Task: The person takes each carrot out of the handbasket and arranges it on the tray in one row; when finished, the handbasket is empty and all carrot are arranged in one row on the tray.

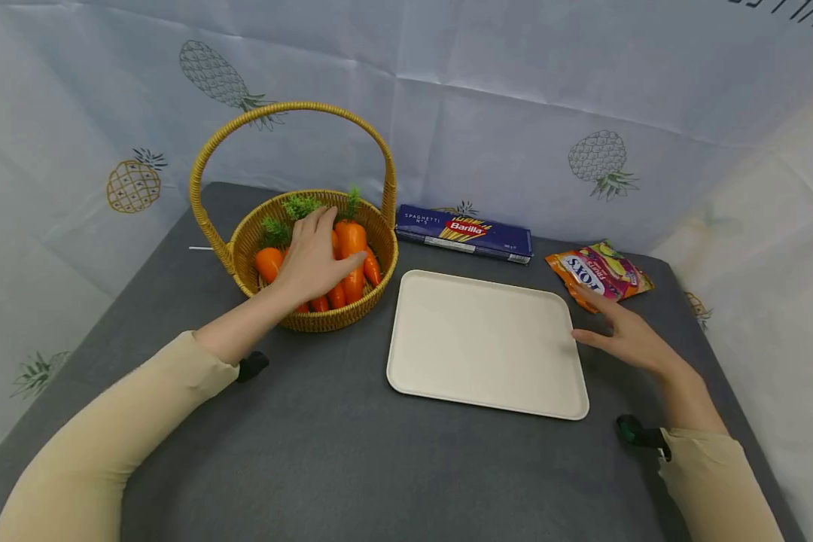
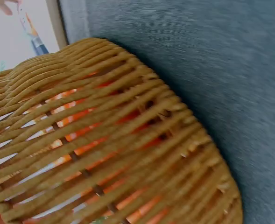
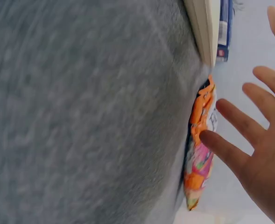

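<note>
Several orange carrots [image 1: 354, 245] with green tops lie in a round woven basket [image 1: 321, 322] with a tall arched handle, on the left of the table. Over them, inside the rim, is my left hand [image 1: 309, 260], fingers extended and thumb out to the right; it covers some of the carrots. Woven basket wall [image 2: 114, 158] fills much of the left wrist view, with orange showing through the gaps, and hides that hand's fingertips. My right hand [image 1: 626, 336], fingers spread and holding nothing, hovers near a Fox's candy bag [image 1: 616, 275] and the right edge of a cream tray [image 1: 488, 346].
A blue Barilla spaghetti box [image 1: 497, 239] lies behind the tray, by the hanging cloth [image 1: 488, 135] with pineapple prints. The basket's handle [image 1: 291, 107] arches high above the carrots. Dark grey cloth covers the table [image 1: 379, 467].
</note>
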A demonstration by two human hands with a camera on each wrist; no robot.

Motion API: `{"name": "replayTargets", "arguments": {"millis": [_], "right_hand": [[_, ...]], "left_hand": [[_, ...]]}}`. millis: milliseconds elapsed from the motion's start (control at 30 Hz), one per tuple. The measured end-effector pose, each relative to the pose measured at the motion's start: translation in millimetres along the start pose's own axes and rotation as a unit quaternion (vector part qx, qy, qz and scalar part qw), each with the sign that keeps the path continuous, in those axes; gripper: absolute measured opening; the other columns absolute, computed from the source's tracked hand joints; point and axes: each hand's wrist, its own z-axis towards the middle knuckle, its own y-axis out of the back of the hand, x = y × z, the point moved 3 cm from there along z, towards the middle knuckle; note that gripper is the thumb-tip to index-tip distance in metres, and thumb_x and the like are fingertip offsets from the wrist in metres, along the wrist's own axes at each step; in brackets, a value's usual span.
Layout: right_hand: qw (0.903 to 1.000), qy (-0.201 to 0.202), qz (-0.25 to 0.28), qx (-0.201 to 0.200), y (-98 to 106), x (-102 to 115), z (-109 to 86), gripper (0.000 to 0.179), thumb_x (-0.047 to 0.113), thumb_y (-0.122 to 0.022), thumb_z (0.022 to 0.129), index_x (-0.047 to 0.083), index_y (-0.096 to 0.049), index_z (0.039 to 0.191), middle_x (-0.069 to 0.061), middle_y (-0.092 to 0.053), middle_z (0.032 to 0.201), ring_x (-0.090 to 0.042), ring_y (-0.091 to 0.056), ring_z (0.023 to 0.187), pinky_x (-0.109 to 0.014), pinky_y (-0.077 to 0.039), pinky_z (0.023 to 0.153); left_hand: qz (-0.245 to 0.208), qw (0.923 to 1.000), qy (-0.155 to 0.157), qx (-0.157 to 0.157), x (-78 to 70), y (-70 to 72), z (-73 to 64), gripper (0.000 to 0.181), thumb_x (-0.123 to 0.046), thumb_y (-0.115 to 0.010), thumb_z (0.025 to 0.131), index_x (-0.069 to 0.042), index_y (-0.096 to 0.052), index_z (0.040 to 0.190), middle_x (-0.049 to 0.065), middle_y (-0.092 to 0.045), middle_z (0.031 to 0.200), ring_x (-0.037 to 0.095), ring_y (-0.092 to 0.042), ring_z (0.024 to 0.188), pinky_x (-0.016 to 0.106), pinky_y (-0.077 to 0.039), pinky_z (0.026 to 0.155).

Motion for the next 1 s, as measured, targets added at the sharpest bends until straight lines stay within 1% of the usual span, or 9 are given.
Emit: {"name": "replayTargets", "arguments": {"millis": [200,300,400,567,633,700,800,867,1000], "right_hand": [[0.9997,0.012,0.020,0.008,-2.6,-7.7,-6.8,0.087,0.039,-0.067,0.093,0.022,-0.014,0.160,-0.026,-0.023,0.161,-0.058,-0.031,0.138,-0.079,-0.034,0.100],[0.9990,0.027,0.034,0.012,-5.0,-9.6,-8.4,0.087,0.035,-0.070,0.091,0.022,-0.019,0.160,-0.025,-0.023,0.162,-0.058,-0.028,0.141,-0.081,-0.029,0.101],[0.9982,0.033,0.046,0.019,-8.2,-12.7,-8.5,0.088,0.033,-0.073,0.089,0.024,-0.021,0.159,-0.023,-0.023,0.163,-0.057,-0.023,0.144,-0.082,-0.024,0.102],[0.9970,0.040,0.058,0.034,-12.2,-18.3,-8.6,0.091,0.032,-0.075,0.087,0.024,-0.021,0.159,-0.024,-0.022,0.163,-0.056,-0.021,0.145,-0.083,-0.021,0.101],[0.9961,0.047,0.064,0.040,-13.8,-20.3,-7.9,0.091,0.031,-0.077,0.085,0.023,-0.023,0.159,-0.022,-0.024,0.163,-0.048,-0.020,0.149,-0.082,-0.021,0.103],[0.9949,0.057,0.071,0.045,-15.6,-21.1,-7.0,0.091,0.030,-0.078,0.084,0.023,-0.026,0.158,-0.020,-0.025,0.163,-0.046,-0.020,0.150,-0.081,-0.020,0.105],[0.9932,0.072,0.074,0.053,-17.6,-22.1,-5.5,0.091,0.027,-0.079,0.082,0.020,-0.028,0.157,-0.021,-0.024,0.163,-0.048,-0.019,0.149,-0.082,-0.018,0.105],[0.9923,0.081,0.073,0.057,-18.7,-22.3,-4.8,0.090,0.025,-0.079,0.082,0.017,-0.030,0.157,-0.024,-0.022,0.163,-0.056,-0.019,0.145,-0.084,-0.016,0.103],[0.9919,0.087,0.070,0.062,-20.9,-23.6,-4.6,0.090,0.023,-0.079,0.082,0.016,-0.030,0.156,-0.026,-0.018,0.163,-0.059,-0.016,0.144,-0.085,-0.016,0.100]], "left_hand": [[-0.083,0.9954,0.043,0.020,-3.4,-0.9,8.0,0.085,-0.047,-0.060,0.094,-0.008,-0.019,0.158,0.020,-0.019,0.163,0.042,-0.024,0.149,0.064,-0.030,0.118],[-0.116,0.9913,0.058,0.018,-4.1,-0.2,10.6,0.082,-0.045,-0.061,0.094,-0.007,-0.023,0.156,0.019,-0.023,0.163,0.041,-0.028,0.148,0.062,-0.032,0.118],[-0.135,0.9883,0.070,0.017,-4.5,0.6,12.7,0.081,-0.045,-0.060,0.094,-0.007,-0.025,0.156,0.018,-0.026,0.161,0.039,-0.031,0.147,0.060,-0.034,0.117],[-0.144,0.9851,0.089,0.029,-6.3,1.0,16.0,0.080,-0.045,-0.060,0.094,-0.007,-0.025,0.155,0.017,-0.031,0.160,0.038,-0.034,0.145,0.058,-0.037,0.116],[-0.145,0.9841,0.095,0.036,-6.6,1.0,17.6,0.081,-0.045,-0.059,0.094,-0.007,-0.024,0.155,0.016,-0.031,0.160,0.037,-0.035,0.145,0.057,-0.037,0.116],[-0.146,0.9835,0.098,0.042,-6.8,0.8,19.0,0.081,-0.045,-0.059,0.094,-0.007,-0.023,0.156,0.016,-0.031,0.160,0.037,-0.035,0.145,0.057,-0.037,0.116],[-0.140,0.9841,0.096,0.052,-6.8,-1.1,21.0,0.080,-0.043,-0.059,0.095,-0.007,-0.022,0.156,0.017,-0.030,0.160,0.037,-0.035,0.145,0.057,-0.038,0.115],[-0.134,0.9847,0.095,0.058,-6.9,-2.7,22.2,0.079,-0.041,-0.059,0.095,-0.007,-0.021,0.156,0.017,-0.030,0.160,0.038,-0.036,0.144,0.057,-0.039,0.114],[-0.113,0.9869,0.091,0.071,-6.6,-5.9,26.1,0.077,-0.032,-0.058,0.095,-0.005,-0.019,0.156,0.020,-0.032,0.159,0.039,-0.038,0.142,0.057,-0.042,0.111]]}}
